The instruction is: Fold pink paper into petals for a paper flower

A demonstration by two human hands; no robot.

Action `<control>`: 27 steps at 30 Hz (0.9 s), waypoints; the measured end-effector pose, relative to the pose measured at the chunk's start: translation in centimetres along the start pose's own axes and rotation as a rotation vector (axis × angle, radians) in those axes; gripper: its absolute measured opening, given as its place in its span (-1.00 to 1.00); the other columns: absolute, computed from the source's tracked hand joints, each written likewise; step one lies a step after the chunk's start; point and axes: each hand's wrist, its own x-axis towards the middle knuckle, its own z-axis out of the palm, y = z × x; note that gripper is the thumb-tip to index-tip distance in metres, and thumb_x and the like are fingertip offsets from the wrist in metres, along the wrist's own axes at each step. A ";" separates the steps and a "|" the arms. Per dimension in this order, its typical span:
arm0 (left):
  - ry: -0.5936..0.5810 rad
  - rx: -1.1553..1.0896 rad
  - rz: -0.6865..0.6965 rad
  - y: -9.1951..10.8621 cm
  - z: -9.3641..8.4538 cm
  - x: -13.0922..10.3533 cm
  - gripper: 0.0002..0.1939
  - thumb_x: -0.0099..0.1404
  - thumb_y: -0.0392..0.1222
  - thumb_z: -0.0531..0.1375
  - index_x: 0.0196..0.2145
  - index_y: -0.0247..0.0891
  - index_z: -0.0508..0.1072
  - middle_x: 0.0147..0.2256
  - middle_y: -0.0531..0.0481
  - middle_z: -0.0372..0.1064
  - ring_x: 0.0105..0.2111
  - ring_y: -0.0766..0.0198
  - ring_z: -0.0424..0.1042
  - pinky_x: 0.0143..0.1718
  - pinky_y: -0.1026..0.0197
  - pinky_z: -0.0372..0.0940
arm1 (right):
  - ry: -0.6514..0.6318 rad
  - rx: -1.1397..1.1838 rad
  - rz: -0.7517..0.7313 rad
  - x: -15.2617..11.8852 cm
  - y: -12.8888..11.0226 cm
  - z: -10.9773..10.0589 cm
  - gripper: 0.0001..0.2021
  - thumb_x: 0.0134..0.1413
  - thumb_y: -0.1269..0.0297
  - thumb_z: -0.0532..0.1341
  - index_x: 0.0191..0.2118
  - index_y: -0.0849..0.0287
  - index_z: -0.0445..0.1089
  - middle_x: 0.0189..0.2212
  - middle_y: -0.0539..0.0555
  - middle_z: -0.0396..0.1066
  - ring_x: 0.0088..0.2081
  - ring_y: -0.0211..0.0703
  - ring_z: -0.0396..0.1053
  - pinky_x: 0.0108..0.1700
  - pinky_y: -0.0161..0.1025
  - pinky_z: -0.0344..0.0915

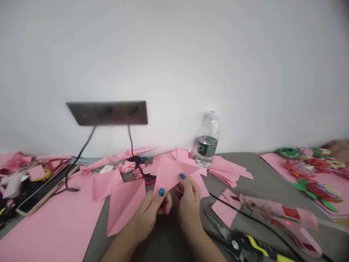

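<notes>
A piece of pink paper [171,173] with a pointed right corner is held up between both hands. My left hand [152,207] pinches its lower left edge, thumb on top. With thumb and fingers, my right hand [188,193] grips the lower right edge. Beneath and behind it lie more pink sheets, which partly hide where it ends. A creased pink square [127,205] rests on the grey table just left of my left hand. To the right of my right hand is a small pink paper piece [226,211].
A water bottle [208,140] stands against the wall. At right lie a pink glue gun [289,216] with its cord, scissors [231,240] and paper flowers [319,189]. A phone [40,194], cables and a large pink sheet [60,225] occupy the left side.
</notes>
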 end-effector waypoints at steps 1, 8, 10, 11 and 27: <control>-0.014 -0.003 -0.001 0.1 0.0 0.0 -0.42 0.53 0.15 -0.17 -0.54 -0.21 0.24 -0.53 0.09 0.08 -0.49 0.27 0.06 -0.40 0.22 0.05 | 0.002 0.003 0.003 0.0 0.0 0.0 -0.53 0.03 0.01 0.23 -0.62 0.04 -0.05 -0.66 -0.20 -0.18 -0.61 -0.33 -0.21 -0.63 -0.34 -0.11; -0.019 0.033 0.003 0.8 -0.2 0.0 -0.45 0.52 0.14 -0.15 -0.53 -0.20 0.23 -0.52 0.08 0.09 -0.48 0.26 0.08 -0.36 0.23 0.11 | -0.009 -0.005 0.002 -0.2 -0.4 0.2 -0.49 -0.01 -0.10 0.32 -0.61 0.08 0.05 -0.66 -0.19 -0.07 -0.60 -0.34 -0.11 -0.61 -0.37 0.00; -0.046 0.031 -0.005 1.0 -0.2 -0.1 -0.47 0.52 0.14 -0.14 -0.51 -0.19 0.24 -0.51 0.07 0.11 -0.47 0.25 0.10 -0.34 0.22 0.11 | -0.014 -0.004 0.010 -0.3 -0.6 0.3 -0.47 -0.01 -0.14 0.32 -0.61 0.08 0.05 -0.66 -0.19 -0.06 -0.61 -0.34 -0.12 -0.62 -0.37 -0.02; -0.061 0.026 -0.015 1.0 -0.2 -0.2 -0.48 0.52 0.14 -0.13 -0.50 -0.19 0.24 -0.51 0.07 0.12 -0.46 0.24 0.12 -0.33 0.21 0.11 | -0.013 -0.002 0.021 -0.3 -0.6 0.4 -0.47 -0.02 -0.15 0.32 -0.61 0.08 0.06 -0.67 -0.19 -0.06 -0.62 -0.34 -0.12 -0.62 -0.37 -0.03; 0.053 -0.114 0.012 0.7 -1.2 0.9 -0.47 0.38 0.35 -0.08 -0.46 -0.15 0.17 -0.55 0.17 -0.03 -0.56 0.30 -0.09 -0.48 0.21 -0.10 | 0.063 0.126 0.059 1.1 -0.3 -0.5 -0.46 -0.06 -0.18 0.36 -0.56 0.09 0.07 -0.63 -0.19 -0.05 -0.61 -0.36 -0.11 -0.60 -0.38 -0.06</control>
